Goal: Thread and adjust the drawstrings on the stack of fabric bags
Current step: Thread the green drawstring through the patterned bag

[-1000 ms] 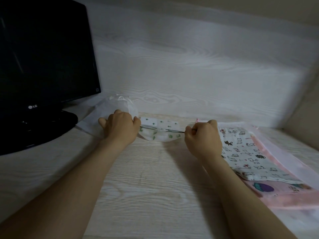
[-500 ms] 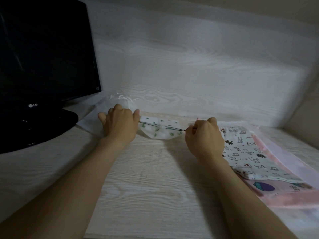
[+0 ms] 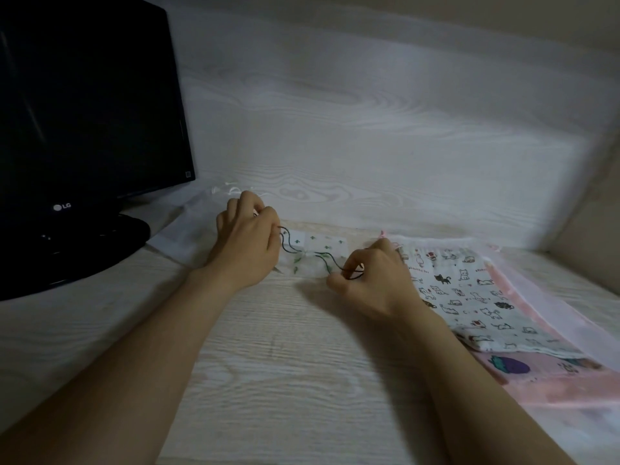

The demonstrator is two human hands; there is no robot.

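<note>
**Cinching the small bag's cord**

The person is working on the small bag (image 3: 317, 250), which is lying flat on the desk (image 3: 285, 364) between the two hands, near the back wall. The left hand (image 3: 246, 245) is curling over the bag's left edge, fingers closed on one end of the thin black cord (image 3: 332, 263). The right hand (image 3: 372, 280) is pinching the other end just beside the bag's right edge. The cord is sagging in slack waves across the cloth, so this looks like the adjusting step, not the threading. The next move is probably asking for an even outward pull from both hands, so that the mouth gathers without the cord slipping out of its channel.

The small bag is pale, soft cotton with tiny green sprigs. To the right, the stack is waiting: a cat bag (image 3: 469, 297), limp and lightly creased, is lying on a pink bag (image 3: 543, 374). A sheer white pouch (image 3: 188, 236) is showing under the left hand, beside the glossy black monitor (image 3: 84, 129). The desk is showing a pale, ridged wood grain.
</note>
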